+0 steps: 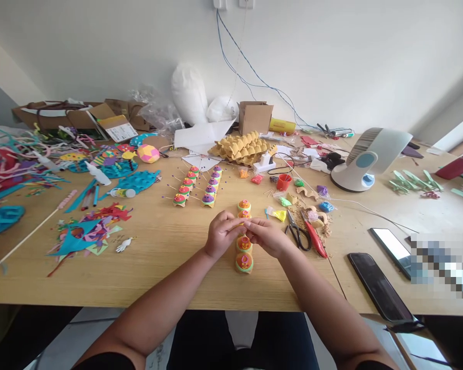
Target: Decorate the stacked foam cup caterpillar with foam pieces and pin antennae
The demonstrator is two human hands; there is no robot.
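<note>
The orange strip (244, 262), a row of rounded clay domes edged in pale green, lies on the table (154, 277) in front of the person, small raised loops on its domes. The left hand (223, 234) and right hand (268, 236) meet over its middle, each grip pinched together, fingertip to fingertip; whether something small is between them, I cannot tell. To the left stand a red row (187, 186) and a purple row (212, 186), both domed and bristling with thin, ball-tipped pins. To the right lie black-handled scissors (300, 236), a red knife (315, 237), soft yellow clay (280, 215) and a smooth plastic cup (284, 182). Behind sit bumpy, mustard-coloured cartons (241, 149); farther right, a curved white fan (386, 151) with ribbed slats. The tabletop is smooth, pale wood grain.
</note>
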